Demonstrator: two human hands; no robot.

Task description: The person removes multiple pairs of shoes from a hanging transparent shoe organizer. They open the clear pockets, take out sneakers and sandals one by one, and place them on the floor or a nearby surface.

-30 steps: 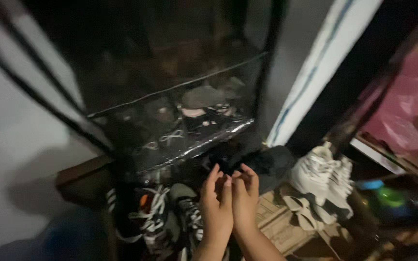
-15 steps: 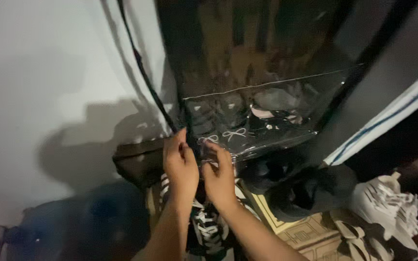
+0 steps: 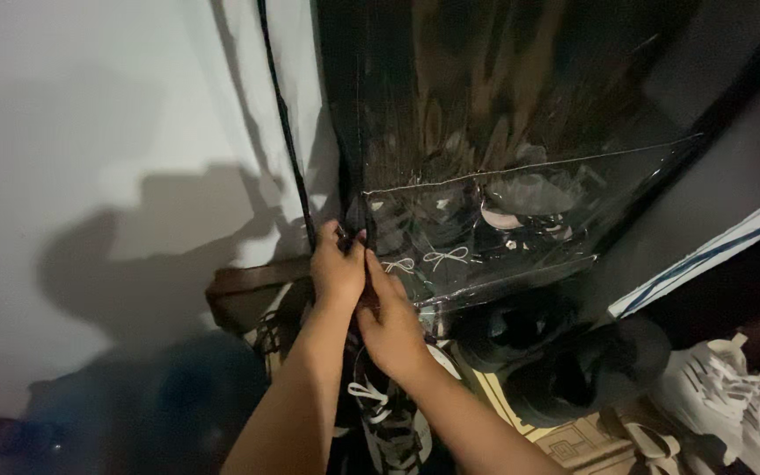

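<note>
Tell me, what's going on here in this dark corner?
A person has both hands at the left edge of a clear plastic cover hanging over a shoe rack. The left hand and right hand pinch the cover's dark edge strip close together. Shoes show through the plastic, and black shoes and a white sneaker lie on the floor.

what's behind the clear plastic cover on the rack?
Behind the clear plastic cover, shoes with white laces sit on a shelf. Higher up, glare and darkness hide the contents. Both hands, left hand and right hand, grip its edge.

Two bare forearms, no sleeves, left hand (image 3: 338, 268), right hand (image 3: 390, 321), no rings or watch showing
</note>
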